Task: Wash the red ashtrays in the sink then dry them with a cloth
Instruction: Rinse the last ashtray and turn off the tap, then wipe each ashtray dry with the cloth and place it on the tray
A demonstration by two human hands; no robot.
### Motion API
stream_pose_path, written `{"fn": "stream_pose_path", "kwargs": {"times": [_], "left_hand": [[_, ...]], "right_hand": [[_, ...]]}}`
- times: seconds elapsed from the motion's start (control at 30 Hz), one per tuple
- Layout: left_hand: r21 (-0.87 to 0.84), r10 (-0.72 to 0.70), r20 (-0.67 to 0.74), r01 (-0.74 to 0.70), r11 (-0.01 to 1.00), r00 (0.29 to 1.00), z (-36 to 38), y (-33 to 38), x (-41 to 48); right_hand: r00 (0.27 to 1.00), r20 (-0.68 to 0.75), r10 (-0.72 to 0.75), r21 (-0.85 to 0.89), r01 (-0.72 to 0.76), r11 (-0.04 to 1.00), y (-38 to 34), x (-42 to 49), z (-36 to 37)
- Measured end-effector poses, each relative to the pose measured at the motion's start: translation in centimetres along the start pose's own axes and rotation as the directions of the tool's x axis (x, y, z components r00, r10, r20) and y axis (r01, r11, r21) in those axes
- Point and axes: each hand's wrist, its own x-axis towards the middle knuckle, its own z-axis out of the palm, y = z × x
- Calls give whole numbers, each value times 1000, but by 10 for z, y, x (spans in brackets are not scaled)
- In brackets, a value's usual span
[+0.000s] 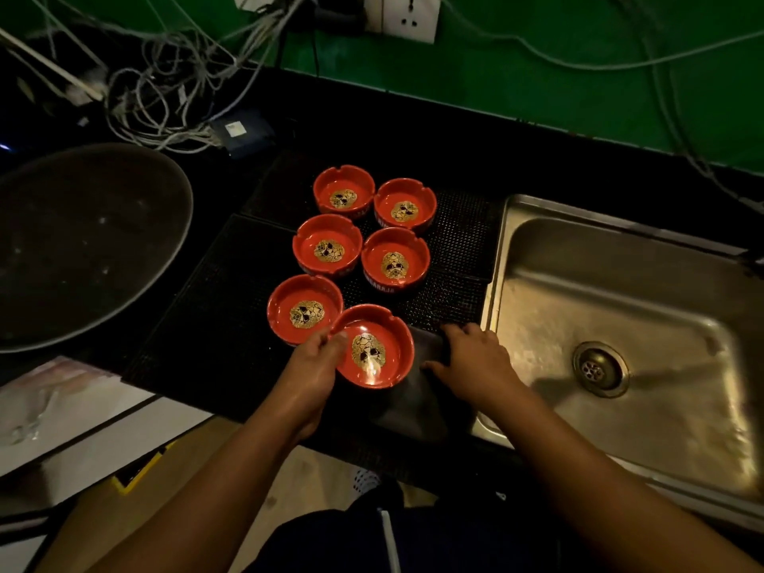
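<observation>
On the counter left of one sink, six red ashtrays sit in pairs. The nearest ashtray lies between both hands: the left hand pinches its left rim, while the right hand rests on one dark cloth just beside it, grip unclear.

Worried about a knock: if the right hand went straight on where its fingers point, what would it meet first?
Likely only bare black mat, then the middle-row ashtray nearer the sink. The right hand, gripping the dark cloth, points up-left toward it; depth is unclear.
</observation>
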Motion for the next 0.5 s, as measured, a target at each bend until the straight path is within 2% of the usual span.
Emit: {"fn": "stream_pose_path", "kwargs": {"times": [0.13, 0.23, 0.27, 0.33, 0.4, 0.43, 0.5], "left_hand": [[-29, 34, 7, -34, 999, 999, -4, 3, -1], [-47, 65, -4, -65, 997, 998, -6, 5, -2], [-63, 76, -13, -76, 995, 997, -7, 6, -2], [-106, 84, -25, -87, 991, 996, -5, 8, -3], [-166, 59, -45, -66, 984, 997, -2, 11, -3], [-191, 42, -45, -50, 980, 998, 0, 13, -3], [-234, 12, -22, -17, 972, 1000, 5, 19, -2]], "right_hand": [[996, 91, -9, 105, 0, 994, -1, 3, -13], [990, 138, 5, 413, -62, 908, 7, -4, -15], [988, 152, 24, 545, -104, 832, 9, -8, -18], [979, 199, 48, 771, -186, 609, 14, -18, -27], [973, 223, 53, 895, -227, 384, 18, -30, -42], [978, 199, 67, 928, -210, 308, 18, -34, -50], [991, 69, 113, 959, -98, 268, 17, -42, -65]]}}
